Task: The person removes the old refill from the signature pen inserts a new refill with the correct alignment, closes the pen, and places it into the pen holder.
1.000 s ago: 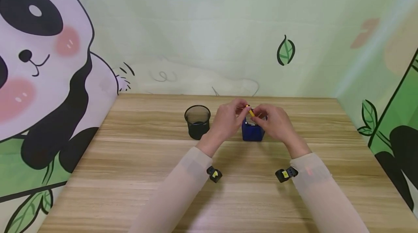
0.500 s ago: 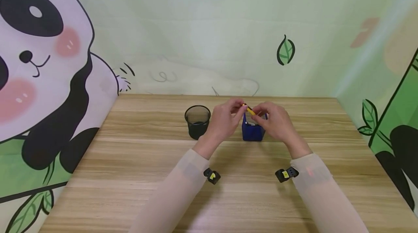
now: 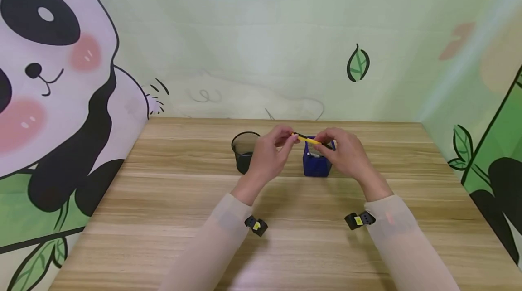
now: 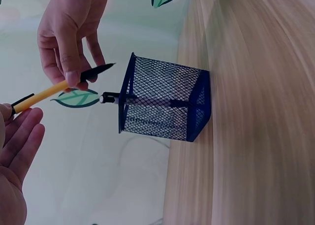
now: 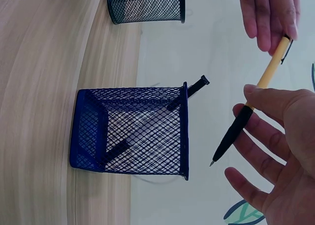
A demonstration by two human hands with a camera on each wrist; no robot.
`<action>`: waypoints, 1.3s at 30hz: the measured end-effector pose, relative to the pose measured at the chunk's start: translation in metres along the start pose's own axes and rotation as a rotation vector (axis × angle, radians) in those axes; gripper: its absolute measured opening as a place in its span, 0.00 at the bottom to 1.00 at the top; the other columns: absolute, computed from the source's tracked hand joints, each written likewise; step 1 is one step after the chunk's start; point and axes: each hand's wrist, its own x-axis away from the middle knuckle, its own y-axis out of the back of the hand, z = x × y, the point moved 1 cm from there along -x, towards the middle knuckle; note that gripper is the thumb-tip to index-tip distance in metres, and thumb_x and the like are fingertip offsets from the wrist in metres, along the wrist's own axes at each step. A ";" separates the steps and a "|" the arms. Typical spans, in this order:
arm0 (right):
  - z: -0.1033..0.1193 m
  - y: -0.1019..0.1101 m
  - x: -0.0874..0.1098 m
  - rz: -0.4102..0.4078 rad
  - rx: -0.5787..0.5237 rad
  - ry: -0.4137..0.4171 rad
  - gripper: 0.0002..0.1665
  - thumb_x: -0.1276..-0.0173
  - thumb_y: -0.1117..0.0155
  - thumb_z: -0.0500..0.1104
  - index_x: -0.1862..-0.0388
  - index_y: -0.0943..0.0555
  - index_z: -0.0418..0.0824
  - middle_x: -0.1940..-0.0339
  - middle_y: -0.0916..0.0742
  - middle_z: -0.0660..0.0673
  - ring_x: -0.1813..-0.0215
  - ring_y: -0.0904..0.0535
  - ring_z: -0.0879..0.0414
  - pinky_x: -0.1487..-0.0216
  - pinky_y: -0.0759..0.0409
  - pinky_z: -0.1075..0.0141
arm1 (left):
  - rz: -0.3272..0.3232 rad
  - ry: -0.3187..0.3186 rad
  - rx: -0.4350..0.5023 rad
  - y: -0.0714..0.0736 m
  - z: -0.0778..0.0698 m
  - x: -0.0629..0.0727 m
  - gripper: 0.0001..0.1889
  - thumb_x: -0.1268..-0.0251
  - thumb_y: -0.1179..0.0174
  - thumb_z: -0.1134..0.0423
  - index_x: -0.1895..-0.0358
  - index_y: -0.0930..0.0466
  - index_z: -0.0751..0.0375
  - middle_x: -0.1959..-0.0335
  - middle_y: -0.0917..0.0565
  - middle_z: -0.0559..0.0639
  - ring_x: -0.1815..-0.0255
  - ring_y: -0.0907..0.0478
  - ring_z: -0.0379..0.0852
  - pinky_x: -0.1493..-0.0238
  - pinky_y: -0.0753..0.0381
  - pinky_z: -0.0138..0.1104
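Both hands hold a yellow ballpoint pen with a black grip, above the blue mesh pen holder. At the clip end of its barrel, my left hand pinches the pen between thumb and fingers. My right hand pinches it near the black grip, thumb on top, other fingers spread in the right wrist view. The pen's metal tip points out past the right hand, beside the holder's opening. Inside the holder leans another pen, dark with a pale middle, its end sticking out over the rim.
A round black mesh pen holder stands left of the blue one, partly covered by the left hand. The wooden table ends at a wall cloth printed with a panda and leaves.
My left hand has moved left and slightly toward the body, away from the right hand. The pen has swung to lie more level, showing more of its length. The right hand has barely moved.
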 end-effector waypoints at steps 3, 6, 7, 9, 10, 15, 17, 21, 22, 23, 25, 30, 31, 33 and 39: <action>0.001 0.000 0.001 0.006 -0.009 0.000 0.07 0.29 0.29 0.40 0.55 0.14 0.40 0.57 0.10 0.42 0.53 0.15 0.47 0.45 0.21 0.44 | -0.012 0.004 0.030 0.004 0.003 0.004 0.08 0.22 0.41 0.62 0.51 0.19 0.62 0.58 0.09 0.54 0.55 0.09 0.45 0.49 0.13 0.32; 0.001 -0.001 0.002 0.005 -0.020 0.003 0.07 0.30 0.28 0.39 0.55 0.14 0.40 0.57 0.10 0.43 0.53 0.14 0.47 0.45 0.20 0.44 | -0.017 0.002 0.065 0.009 0.007 0.008 0.08 0.22 0.41 0.62 0.50 0.19 0.63 0.58 0.09 0.55 0.55 0.09 0.46 0.50 0.13 0.33; 0.001 -0.001 0.002 0.005 -0.023 0.004 0.07 0.30 0.27 0.39 0.55 0.13 0.40 0.57 0.10 0.43 0.53 0.14 0.47 0.45 0.20 0.45 | -0.018 0.001 0.070 0.010 0.008 0.010 0.08 0.22 0.41 0.61 0.50 0.19 0.63 0.58 0.09 0.55 0.55 0.09 0.45 0.50 0.13 0.33; 0.001 -0.002 0.004 0.006 -0.025 0.004 0.08 0.31 0.27 0.39 0.55 0.13 0.40 0.57 0.10 0.43 0.52 0.14 0.47 0.46 0.20 0.45 | -0.018 0.000 0.084 0.013 0.011 0.014 0.09 0.22 0.41 0.61 0.50 0.19 0.63 0.58 0.09 0.55 0.55 0.09 0.45 0.51 0.13 0.33; 0.001 -0.002 0.004 0.009 -0.028 0.002 0.08 0.31 0.27 0.39 0.55 0.13 0.40 0.56 0.10 0.43 0.52 0.14 0.47 0.46 0.20 0.46 | -0.020 0.002 0.087 0.015 0.012 0.016 0.09 0.22 0.41 0.61 0.50 0.19 0.63 0.58 0.09 0.55 0.55 0.09 0.45 0.51 0.13 0.33; 0.000 -0.004 0.007 0.017 -0.038 -0.009 0.08 0.30 0.27 0.41 0.54 0.12 0.42 0.56 0.11 0.46 0.53 0.16 0.51 0.50 0.22 0.54 | -0.015 0.017 0.081 0.021 0.020 0.022 0.08 0.22 0.41 0.61 0.50 0.19 0.62 0.59 0.08 0.54 0.57 0.10 0.47 0.57 0.13 0.31; -0.001 -0.004 0.008 0.010 -0.039 -0.011 0.08 0.31 0.26 0.42 0.54 0.11 0.43 0.57 0.11 0.47 0.55 0.18 0.52 0.53 0.24 0.56 | -0.006 0.028 0.076 0.023 0.022 0.024 0.08 0.22 0.41 0.62 0.50 0.18 0.62 0.59 0.08 0.54 0.58 0.10 0.47 0.59 0.13 0.31; -0.001 -0.006 0.011 -0.008 -0.040 -0.001 0.09 0.32 0.25 0.43 0.54 0.11 0.44 0.57 0.12 0.48 0.58 0.21 0.53 0.56 0.26 0.59 | 0.015 0.047 0.070 0.027 0.028 0.028 0.08 0.22 0.40 0.61 0.51 0.18 0.61 0.59 0.08 0.53 0.59 0.10 0.44 0.59 0.13 0.31; -0.001 -0.007 0.011 -0.012 -0.043 0.004 0.09 0.32 0.25 0.43 0.54 0.11 0.43 0.57 0.11 0.48 0.58 0.20 0.54 0.57 0.26 0.59 | 0.022 0.050 0.073 0.028 0.029 0.029 0.08 0.22 0.40 0.61 0.51 0.18 0.61 0.59 0.08 0.53 0.58 0.09 0.45 0.58 0.12 0.32; -0.001 -0.007 0.012 -0.016 -0.044 0.009 0.09 0.32 0.25 0.43 0.54 0.10 0.43 0.57 0.11 0.48 0.58 0.21 0.54 0.57 0.26 0.59 | 0.028 0.051 0.076 0.030 0.030 0.030 0.08 0.22 0.40 0.61 0.51 0.18 0.61 0.59 0.08 0.53 0.58 0.09 0.46 0.58 0.12 0.32; -0.001 -0.009 0.013 -0.024 -0.048 0.020 0.09 0.32 0.25 0.42 0.54 0.10 0.43 0.58 0.12 0.48 0.58 0.20 0.54 0.56 0.25 0.59 | 0.043 0.054 0.083 0.032 0.032 0.032 0.07 0.22 0.40 0.62 0.51 0.18 0.62 0.59 0.08 0.54 0.58 0.09 0.48 0.56 0.12 0.33; -0.001 -0.012 0.015 -0.046 -0.061 0.035 0.09 0.33 0.24 0.42 0.55 0.09 0.44 0.60 0.12 0.49 0.59 0.22 0.55 0.58 0.27 0.62 | 0.062 0.069 0.091 0.036 0.035 0.034 0.07 0.22 0.40 0.63 0.51 0.18 0.63 0.58 0.08 0.56 0.56 0.09 0.53 0.55 0.12 0.34; -0.001 -0.012 0.015 -0.050 -0.067 0.036 0.09 0.33 0.24 0.42 0.55 0.09 0.44 0.61 0.12 0.49 0.60 0.22 0.55 0.59 0.27 0.63 | 0.064 0.074 0.093 0.037 0.036 0.035 0.07 0.22 0.40 0.63 0.51 0.18 0.63 0.58 0.08 0.56 0.56 0.09 0.53 0.55 0.12 0.34; 0.000 -0.013 0.016 -0.055 -0.081 0.039 0.08 0.33 0.24 0.41 0.55 0.09 0.44 0.61 0.13 0.49 0.61 0.23 0.55 0.62 0.28 0.65 | 0.064 0.083 0.105 0.038 0.037 0.036 0.07 0.23 0.40 0.64 0.51 0.18 0.63 0.58 0.08 0.56 0.56 0.09 0.53 0.55 0.12 0.33; 0.001 -0.018 0.016 -0.069 -0.116 0.052 0.07 0.33 0.24 0.40 0.56 0.09 0.44 0.61 0.13 0.48 0.58 0.21 0.56 0.62 0.26 0.67 | 0.070 0.139 0.151 0.039 0.041 0.037 0.07 0.24 0.38 0.62 0.52 0.19 0.61 0.59 0.09 0.54 0.58 0.10 0.47 0.57 0.13 0.32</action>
